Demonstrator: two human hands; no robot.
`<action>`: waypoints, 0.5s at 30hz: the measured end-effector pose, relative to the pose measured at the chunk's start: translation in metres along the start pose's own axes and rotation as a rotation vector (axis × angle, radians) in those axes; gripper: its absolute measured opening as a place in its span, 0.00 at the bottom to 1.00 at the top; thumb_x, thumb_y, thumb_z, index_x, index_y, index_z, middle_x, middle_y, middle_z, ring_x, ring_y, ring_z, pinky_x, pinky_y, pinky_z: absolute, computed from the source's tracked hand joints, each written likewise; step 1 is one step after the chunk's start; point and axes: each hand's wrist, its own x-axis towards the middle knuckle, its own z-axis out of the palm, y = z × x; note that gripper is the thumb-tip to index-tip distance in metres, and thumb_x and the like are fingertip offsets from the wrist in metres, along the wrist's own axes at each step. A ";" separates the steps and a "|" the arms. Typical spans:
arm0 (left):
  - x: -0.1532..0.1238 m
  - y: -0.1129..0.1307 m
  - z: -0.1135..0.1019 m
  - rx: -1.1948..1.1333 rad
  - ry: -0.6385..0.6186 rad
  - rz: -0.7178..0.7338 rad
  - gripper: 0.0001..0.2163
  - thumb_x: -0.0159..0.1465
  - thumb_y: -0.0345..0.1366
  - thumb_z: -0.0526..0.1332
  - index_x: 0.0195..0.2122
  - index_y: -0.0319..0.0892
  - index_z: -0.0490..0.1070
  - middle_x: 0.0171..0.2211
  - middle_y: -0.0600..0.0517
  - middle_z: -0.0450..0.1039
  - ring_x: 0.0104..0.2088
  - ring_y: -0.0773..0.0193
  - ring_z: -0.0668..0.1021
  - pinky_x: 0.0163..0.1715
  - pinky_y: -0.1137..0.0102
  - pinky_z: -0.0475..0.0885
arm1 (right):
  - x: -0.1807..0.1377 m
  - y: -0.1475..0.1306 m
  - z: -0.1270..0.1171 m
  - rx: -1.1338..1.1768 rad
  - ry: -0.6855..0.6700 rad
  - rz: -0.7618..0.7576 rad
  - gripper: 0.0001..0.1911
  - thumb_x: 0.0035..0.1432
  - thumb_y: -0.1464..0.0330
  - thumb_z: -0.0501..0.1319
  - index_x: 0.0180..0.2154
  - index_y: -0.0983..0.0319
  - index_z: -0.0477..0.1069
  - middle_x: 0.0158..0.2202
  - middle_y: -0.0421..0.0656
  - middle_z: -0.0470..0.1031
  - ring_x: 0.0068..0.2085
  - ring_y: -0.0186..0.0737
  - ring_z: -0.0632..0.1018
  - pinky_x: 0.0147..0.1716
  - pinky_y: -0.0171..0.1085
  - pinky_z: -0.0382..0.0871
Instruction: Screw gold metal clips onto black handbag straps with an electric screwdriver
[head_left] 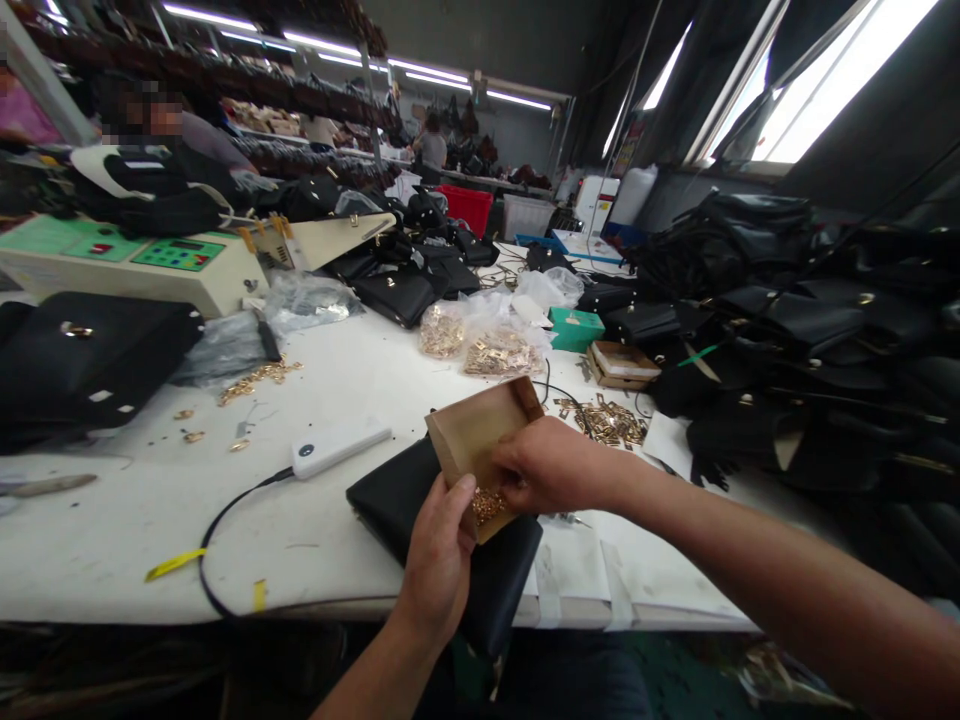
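Observation:
My left hand (441, 545) grips the near left edge of a small open cardboard box (469, 425), which is tilted toward me. A heap of tiny gold-coloured metal pieces (489, 505) has gathered in the box's lower corner. My right hand (540, 465) reaches inside with its fingers bent together at those pieces; whatever is between the fingertips is hidden. Beneath the box, a black leather bag (405, 490) lies across the table's front edge, partly covered by my hands.
The white table (315, 540) carries a white power bank (337, 447) with a black cable, loose gold fittings (259, 380), bagged fittings (499, 352), and a green box (576, 328). Black bags (795, 340) are piled at right. A machine (142, 260) and a person (214, 145) are at left.

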 end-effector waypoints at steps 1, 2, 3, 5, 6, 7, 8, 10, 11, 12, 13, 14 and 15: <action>0.000 0.001 0.001 -0.002 0.009 -0.004 0.18 0.65 0.43 0.65 0.53 0.41 0.73 0.49 0.46 0.78 0.50 0.55 0.78 0.50 0.63 0.74 | -0.004 0.002 -0.004 0.032 0.047 0.021 0.02 0.50 0.70 0.64 0.29 0.61 0.75 0.28 0.40 0.78 0.27 0.35 0.72 0.25 0.34 0.52; 0.000 0.001 0.001 -0.003 0.017 -0.007 0.19 0.64 0.43 0.66 0.54 0.41 0.73 0.49 0.46 0.78 0.51 0.53 0.78 0.50 0.62 0.74 | -0.008 0.004 -0.007 0.077 0.098 0.049 0.02 0.49 0.72 0.63 0.28 0.61 0.75 0.28 0.40 0.78 0.27 0.34 0.72 0.26 0.34 0.54; 0.000 0.001 0.001 -0.002 0.023 -0.009 0.20 0.64 0.43 0.66 0.54 0.41 0.73 0.50 0.46 0.78 0.51 0.52 0.78 0.51 0.61 0.74 | -0.013 0.007 -0.011 0.139 0.149 0.079 0.03 0.48 0.73 0.63 0.28 0.62 0.75 0.27 0.39 0.77 0.27 0.33 0.71 0.26 0.32 0.55; 0.000 0.001 0.002 0.005 0.030 -0.017 0.20 0.63 0.44 0.67 0.54 0.41 0.73 0.50 0.45 0.78 0.52 0.51 0.78 0.52 0.60 0.74 | -0.023 0.017 -0.019 0.292 0.249 0.151 0.04 0.48 0.75 0.62 0.28 0.63 0.74 0.26 0.37 0.75 0.26 0.30 0.71 0.27 0.30 0.58; 0.000 0.002 0.003 0.007 0.033 -0.020 0.20 0.63 0.44 0.67 0.54 0.41 0.73 0.51 0.45 0.78 0.52 0.51 0.78 0.52 0.60 0.74 | -0.029 0.024 -0.022 0.372 0.300 0.187 0.04 0.49 0.75 0.62 0.28 0.63 0.74 0.26 0.37 0.75 0.26 0.30 0.70 0.26 0.30 0.59; 0.000 0.002 0.003 0.008 0.037 -0.026 0.20 0.63 0.44 0.67 0.54 0.41 0.73 0.51 0.46 0.78 0.53 0.51 0.78 0.52 0.60 0.74 | -0.033 0.035 -0.023 0.450 0.351 0.220 0.03 0.50 0.75 0.62 0.28 0.63 0.74 0.26 0.37 0.74 0.26 0.30 0.70 0.26 0.29 0.60; 0.000 0.002 0.004 0.008 0.043 -0.034 0.21 0.62 0.44 0.68 0.54 0.41 0.73 0.52 0.46 0.78 0.53 0.50 0.78 0.53 0.60 0.75 | -0.038 0.048 -0.024 0.520 0.410 0.255 0.02 0.50 0.74 0.62 0.29 0.63 0.73 0.25 0.37 0.74 0.26 0.30 0.71 0.25 0.29 0.61; 0.001 0.002 0.006 0.004 0.066 -0.055 0.23 0.61 0.44 0.69 0.55 0.42 0.73 0.52 0.46 0.78 0.54 0.49 0.78 0.53 0.59 0.75 | -0.045 0.081 -0.022 0.614 0.543 0.346 0.01 0.51 0.72 0.63 0.29 0.63 0.72 0.25 0.38 0.75 0.25 0.31 0.72 0.24 0.29 0.63; 0.001 0.003 0.007 0.003 0.088 -0.070 0.24 0.60 0.45 0.70 0.55 0.42 0.73 0.52 0.47 0.78 0.55 0.48 0.78 0.53 0.59 0.76 | -0.048 0.101 -0.020 0.635 0.617 0.414 0.02 0.52 0.70 0.63 0.29 0.63 0.71 0.25 0.38 0.75 0.25 0.32 0.73 0.24 0.29 0.64; 0.002 0.003 0.007 0.009 0.117 -0.089 0.26 0.58 0.46 0.70 0.56 0.43 0.72 0.52 0.47 0.78 0.55 0.47 0.77 0.53 0.58 0.76 | -0.050 0.123 -0.019 0.630 0.684 0.505 0.03 0.52 0.70 0.64 0.30 0.63 0.71 0.25 0.39 0.76 0.25 0.33 0.75 0.24 0.29 0.66; 0.003 0.002 0.006 0.023 0.148 -0.107 0.27 0.57 0.47 0.71 0.57 0.45 0.72 0.51 0.48 0.79 0.56 0.45 0.77 0.52 0.57 0.77 | -0.052 0.146 -0.017 0.610 0.741 0.616 0.04 0.52 0.69 0.63 0.30 0.63 0.71 0.25 0.40 0.77 0.25 0.34 0.76 0.25 0.30 0.67; 0.004 0.002 0.005 0.044 0.174 -0.123 0.29 0.55 0.48 0.72 0.57 0.47 0.72 0.51 0.49 0.80 0.57 0.43 0.76 0.52 0.56 0.78 | -0.054 0.170 -0.017 0.569 0.792 0.748 0.04 0.53 0.68 0.63 0.31 0.63 0.71 0.25 0.40 0.77 0.25 0.35 0.77 0.25 0.30 0.68; 0.005 0.002 0.002 0.072 0.193 -0.133 0.30 0.53 0.49 0.73 0.57 0.49 0.72 0.50 0.50 0.80 0.58 0.41 0.75 0.51 0.54 0.79 | -0.055 0.192 -0.018 0.516 0.817 0.868 0.04 0.54 0.68 0.63 0.31 0.63 0.72 0.25 0.41 0.78 0.26 0.35 0.77 0.25 0.29 0.68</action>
